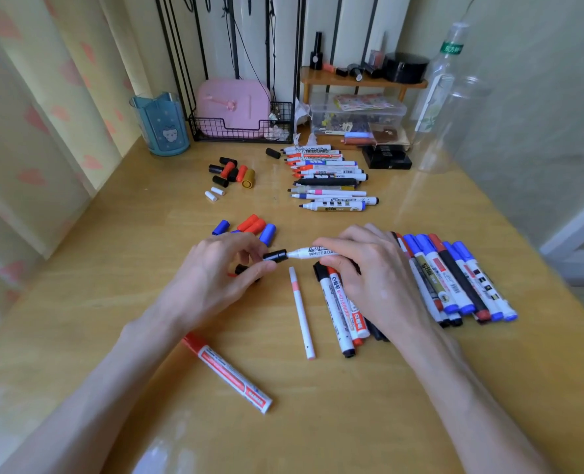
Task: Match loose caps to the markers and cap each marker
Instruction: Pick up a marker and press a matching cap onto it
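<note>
- Head view, left hand (215,273): thumb and fingertips pinch a black cap (276,255), held low over the worktop (317,432).
- Right hand (369,268): fingers curl round the barrel of a whiteboard marker (319,252). Only the nib end and part of the printed barrel show.
- Relation, cap to marker: the cap lies directly left of the marker, the two in one line. The cap's mouth faces right and meets the nib. Whether the nib is already inside cannot be told.
- Marker, orientation: long axis runs left to right across the view, nib pointing left toward the left hand.
- Judgement: seating the cap calls for a straight push along that shared axis, with the hands closing on each other.
- Loose caps (249,227), blue and red: on the worktop just beyond the left hand.
- Uncapped markers (328,176): in a row farther back, nibs pointing left.
- Capped markers (454,278): laid side by side, right of the right hand.
</note>
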